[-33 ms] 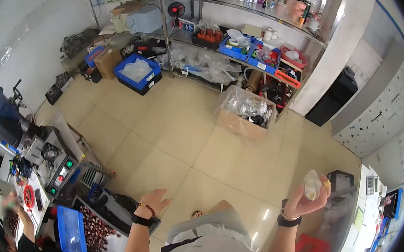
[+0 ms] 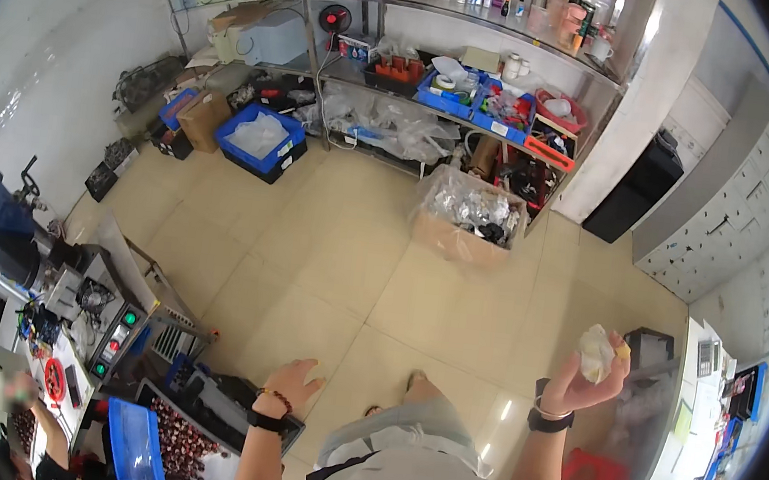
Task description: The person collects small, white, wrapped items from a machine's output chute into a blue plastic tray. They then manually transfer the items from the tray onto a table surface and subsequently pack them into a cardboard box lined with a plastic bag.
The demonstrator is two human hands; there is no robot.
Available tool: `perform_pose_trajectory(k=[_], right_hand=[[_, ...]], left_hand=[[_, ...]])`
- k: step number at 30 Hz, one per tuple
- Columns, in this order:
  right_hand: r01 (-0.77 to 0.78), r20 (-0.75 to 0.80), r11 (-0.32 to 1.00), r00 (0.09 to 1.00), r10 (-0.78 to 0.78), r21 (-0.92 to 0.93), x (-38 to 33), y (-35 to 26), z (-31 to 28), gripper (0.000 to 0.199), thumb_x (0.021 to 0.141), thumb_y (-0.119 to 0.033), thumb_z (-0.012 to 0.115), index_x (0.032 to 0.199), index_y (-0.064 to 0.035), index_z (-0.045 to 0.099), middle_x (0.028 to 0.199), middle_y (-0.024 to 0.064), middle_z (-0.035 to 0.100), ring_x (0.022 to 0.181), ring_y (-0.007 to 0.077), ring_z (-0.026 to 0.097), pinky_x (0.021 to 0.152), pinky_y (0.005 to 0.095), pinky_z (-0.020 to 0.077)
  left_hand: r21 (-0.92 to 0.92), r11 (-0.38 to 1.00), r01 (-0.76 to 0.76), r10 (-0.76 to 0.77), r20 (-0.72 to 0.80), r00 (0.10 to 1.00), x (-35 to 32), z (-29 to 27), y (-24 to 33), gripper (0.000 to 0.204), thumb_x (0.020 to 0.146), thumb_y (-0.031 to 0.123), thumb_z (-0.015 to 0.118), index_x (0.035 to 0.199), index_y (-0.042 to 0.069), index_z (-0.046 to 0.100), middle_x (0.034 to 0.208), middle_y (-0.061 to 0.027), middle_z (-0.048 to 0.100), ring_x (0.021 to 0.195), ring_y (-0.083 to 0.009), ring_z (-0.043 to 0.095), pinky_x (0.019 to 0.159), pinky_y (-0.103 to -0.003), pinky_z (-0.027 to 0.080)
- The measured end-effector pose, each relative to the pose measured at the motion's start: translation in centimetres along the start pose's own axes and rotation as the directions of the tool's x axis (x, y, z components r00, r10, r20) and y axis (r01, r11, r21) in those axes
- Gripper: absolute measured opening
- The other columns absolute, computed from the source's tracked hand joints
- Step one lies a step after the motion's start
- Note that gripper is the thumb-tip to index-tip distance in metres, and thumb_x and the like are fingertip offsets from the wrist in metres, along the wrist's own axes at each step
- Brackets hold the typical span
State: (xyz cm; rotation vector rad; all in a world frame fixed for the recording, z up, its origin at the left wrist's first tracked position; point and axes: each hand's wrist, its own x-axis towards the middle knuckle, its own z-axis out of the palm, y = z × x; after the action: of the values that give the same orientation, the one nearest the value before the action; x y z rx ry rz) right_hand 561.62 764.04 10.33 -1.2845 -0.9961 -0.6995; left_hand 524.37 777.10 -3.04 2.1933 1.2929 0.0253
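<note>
My right hand (image 2: 578, 391) is raised at the right, its fingers closed around a crumpled white wad (image 2: 596, 351) with yellowish parts that looks like tissue or thin plastic. Over the floor left of my body, my left hand (image 2: 295, 383) is held out with nothing in it, its fingers loosely extended. A beaded bracelet and a dark band circle the left wrist; the right wrist also wears a dark band. Nearest to the left hand is a dark tray (image 2: 224, 402) at the lower left.
Beside a blue bin (image 2: 136, 444) lie many small dark-red pieces (image 2: 181, 444). A co-worker's arm (image 2: 49, 434) reaches over the left bench. Ahead stand a carton of plastic-wrapped items (image 2: 463, 235) and loaded shelves (image 2: 467, 17). A white counter (image 2: 682, 416) runs along the right, near a red object (image 2: 594, 477).
One foot has come forward below my body, and the other is now mostly hidden. Both hands keep nearly the same pose, the right still holding the crumpled wad.
</note>
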Motion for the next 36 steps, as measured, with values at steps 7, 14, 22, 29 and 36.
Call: perform_pose_trajectory(k=[7,14,22,29,36], right_hand=[[0.041,0.143,0.988,0.99,-0.019,-0.149,5.0,19.9,20.7,0.039,0.08,-0.004,0.057,0.117,-0.0014,0.043,0.119,0.0207,0.04,0.112,0.033,0.041,0.094,0.0411,0.0343],[0.034,0.513,0.873,0.819,0.255,-0.487,2.9,43.1,40.7,0.054,0.077,-0.015,0.061,0.125,-0.0045,0.038,0.128,0.0252,0.034,0.119,0.0397,0.032,0.098,0.0454,0.029],[-0.225,0.755,0.955,0.588,0.29,-0.191,-5.3,39.9,53.7,0.03,0.077,-0.012,0.057,0.105,-0.0006,0.05,0.11,0.0224,0.048,0.108,0.0389,0.041,0.095,0.044,0.0307],[-0.268,0.804,0.958,0.59,0.077,0.105,-9.2,32.2,58.2,0.021,0.074,-0.003,0.056,0.095,-0.0032,0.053,0.094,0.0149,0.051,0.09,0.0316,0.048,0.084,0.0425,0.0383],[-0.512,0.927,0.829,0.376,-0.019,0.225,-11.3,20.2,60.6,0.029,0.072,0.009,0.047,0.097,-0.0039,0.053,0.092,0.0093,0.049,0.077,0.0193,0.05,0.067,0.0271,0.0419]], left_hand=[[0.012,0.86,0.51,-0.505,-0.108,0.856,8.5,-3.9,-1.2,0.042,0.078,0.038,0.055,0.109,0.01,0.055,0.102,-0.0156,0.059,0.099,-0.0316,0.055,0.082,-0.042,0.044],[-0.38,0.506,0.774,-0.798,0.132,0.587,11.0,1.2,0.7,0.053,0.078,0.044,0.055,0.114,0.005,0.053,0.107,-0.0179,0.058,0.102,-0.0336,0.053,0.085,-0.04,0.044],[-0.477,0.444,0.759,-0.825,0.113,0.554,15.7,-0.3,6.7,0.054,0.077,0.046,0.057,0.115,0.007,0.052,0.108,-0.017,0.058,0.102,-0.032,0.054,0.086,-0.038,0.043],[-0.502,0.338,0.796,-0.94,-0.137,0.313,13.9,-0.2,7.1,0.058,0.074,0.039,0.063,0.117,0.003,0.047,0.107,-0.0231,0.055,0.1,-0.0381,0.051,0.083,-0.042,0.043],[-0.699,0.09,0.71,-0.995,-0.028,0.099,8.5,9.2,11.6,0.062,0.073,0.041,0.064,0.12,0.004,0.046,0.109,-0.0225,0.054,0.103,-0.0361,0.051,0.087,-0.042,0.043]])
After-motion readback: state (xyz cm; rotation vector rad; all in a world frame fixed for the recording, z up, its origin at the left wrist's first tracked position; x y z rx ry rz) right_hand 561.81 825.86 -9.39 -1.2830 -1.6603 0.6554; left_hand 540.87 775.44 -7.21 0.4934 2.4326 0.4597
